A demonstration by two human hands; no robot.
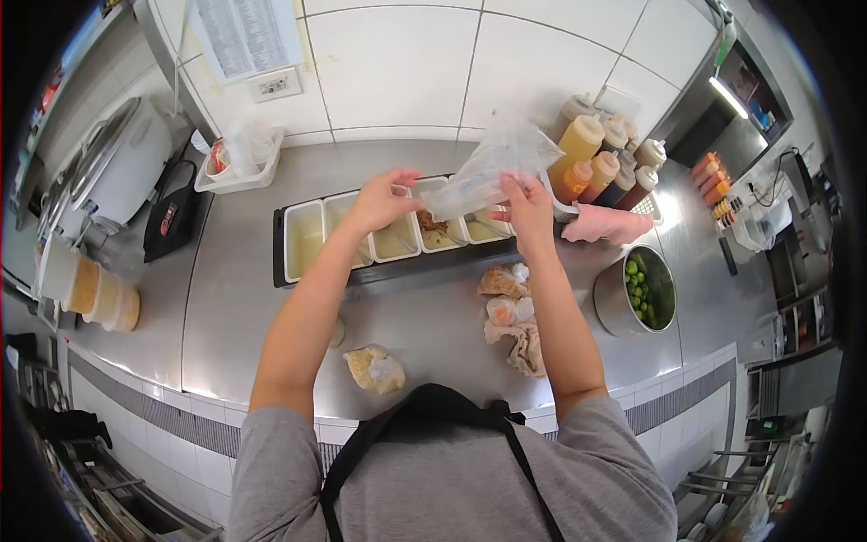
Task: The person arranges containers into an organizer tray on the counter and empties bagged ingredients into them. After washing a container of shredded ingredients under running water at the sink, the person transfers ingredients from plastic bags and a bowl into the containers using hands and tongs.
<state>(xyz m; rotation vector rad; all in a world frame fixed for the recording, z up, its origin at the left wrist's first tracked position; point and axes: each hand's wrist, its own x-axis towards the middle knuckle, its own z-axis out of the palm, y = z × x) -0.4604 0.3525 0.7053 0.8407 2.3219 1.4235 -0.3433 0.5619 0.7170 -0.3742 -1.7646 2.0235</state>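
Note:
My right hand [529, 210] pinches the edge of a clear plastic bag [501, 163] between thumb and fingers. The bag hangs loosely over a black rack of white containers [305, 242]. My left hand [384, 200] is open above the same rack, fingers apart and pointing toward the bag, with nothing in them. Spoons or handles stick out of several containers. One container holds a brown food [433, 228], partly covered by the bag. Below my right forearm lie knotted bags of food [504, 282] and a crumpled beige cloth [524, 350].
Squeeze bottles [582, 144] crowd the back right, beside a pink cloth [607, 224]. A metal pot of green limes [638, 287] stands at right. Nearer me lies a tied bag of pale food [375, 369]. At left are a white basket [242, 172], a black pouch [172, 212] and stacked tubs [99, 294].

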